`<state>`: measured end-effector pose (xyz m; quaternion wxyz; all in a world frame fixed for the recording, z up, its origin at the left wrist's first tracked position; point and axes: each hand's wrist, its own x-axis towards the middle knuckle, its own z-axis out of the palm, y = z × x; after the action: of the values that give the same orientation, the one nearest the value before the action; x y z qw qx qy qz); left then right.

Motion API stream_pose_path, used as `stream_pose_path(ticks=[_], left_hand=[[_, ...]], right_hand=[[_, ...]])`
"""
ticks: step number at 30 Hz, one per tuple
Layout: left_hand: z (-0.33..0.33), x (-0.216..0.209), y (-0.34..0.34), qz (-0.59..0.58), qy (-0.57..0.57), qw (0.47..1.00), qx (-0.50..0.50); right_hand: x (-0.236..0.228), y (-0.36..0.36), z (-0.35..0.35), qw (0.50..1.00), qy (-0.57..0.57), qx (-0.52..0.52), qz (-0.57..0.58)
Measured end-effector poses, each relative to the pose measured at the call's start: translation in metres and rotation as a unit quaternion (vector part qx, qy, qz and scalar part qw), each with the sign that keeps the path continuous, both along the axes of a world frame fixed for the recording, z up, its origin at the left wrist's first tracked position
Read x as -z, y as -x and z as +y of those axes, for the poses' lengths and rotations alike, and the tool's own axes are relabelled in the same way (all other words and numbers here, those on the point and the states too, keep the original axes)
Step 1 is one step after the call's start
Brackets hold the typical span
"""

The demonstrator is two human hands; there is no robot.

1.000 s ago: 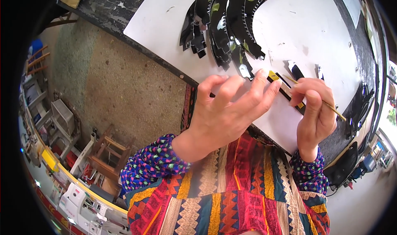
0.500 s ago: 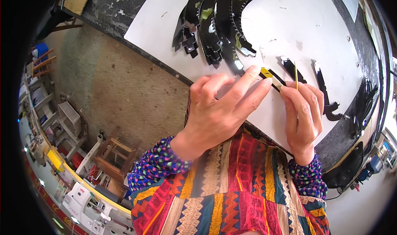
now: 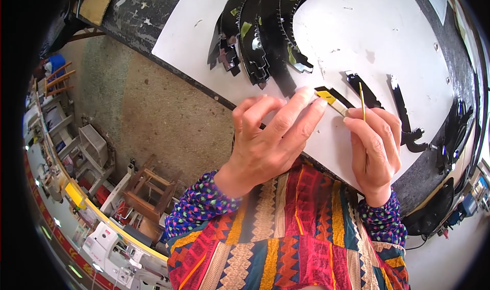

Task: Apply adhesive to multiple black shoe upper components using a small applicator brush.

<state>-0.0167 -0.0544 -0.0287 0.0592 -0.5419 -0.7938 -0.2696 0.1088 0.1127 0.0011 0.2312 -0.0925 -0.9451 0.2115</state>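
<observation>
My left hand (image 3: 270,137) reaches over the white sheet (image 3: 377,30) with its fingers apart, two fingertips beside the yellow end of a short yellow-and-white strip (image 3: 326,96). That strip lies along a narrow black piece (image 3: 334,93). On the right, my right hand (image 3: 376,149) is closed, its fingertips at the strip's pale end. A thin yellow stick (image 3: 362,98) stands up from between its fingers; I cannot make out what kind of tool it is. Several long, curved black pieces with toothed edges (image 3: 252,45) lie beyond my left hand, one ending close to its fingertips.
Two more black pieces, one straight (image 3: 363,90) and one hooked (image 3: 399,106), lie beyond my right hand. A heap of black strips (image 3: 453,137) rests at the table's right side. Left of the dark table edge (image 3: 194,83) are the floor, a wooden stool (image 3: 150,188) and a sewing machine (image 3: 104,246).
Both hands have shifted slightly, and the gap between their fingertips has widened. More of the strip's yellow end shows. The whole view has moved a little.
</observation>
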Motion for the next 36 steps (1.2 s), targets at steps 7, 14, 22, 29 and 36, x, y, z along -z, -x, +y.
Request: stream_pose_path(ticks=[7,14,22,29,36], left_hand=[[-0.001,0.002,0.002,-0.051,-0.042,0.998,-0.004],[0.003,-0.005,0.006,-0.126,-0.065,0.989,-0.038],[0.009,-0.017,0.004,-0.137,-0.021,0.988,-0.065],[0.011,-0.023,0.007,-0.178,-0.014,0.981,-0.079],[0.010,-0.015,0.007,-0.184,-0.049,0.977,-0.100]], right_hand=[[-0.003,0.001,0.004,0.998,0.044,-0.053,-0.006],[-0.002,0.001,0.007,0.996,0.075,-0.042,0.012],[0.002,0.003,0.004,0.998,0.062,0.011,0.019],[0.004,0.009,0.001,0.997,0.073,0.015,0.021],[0.007,0.012,-0.001,0.996,0.081,0.008,0.030]])
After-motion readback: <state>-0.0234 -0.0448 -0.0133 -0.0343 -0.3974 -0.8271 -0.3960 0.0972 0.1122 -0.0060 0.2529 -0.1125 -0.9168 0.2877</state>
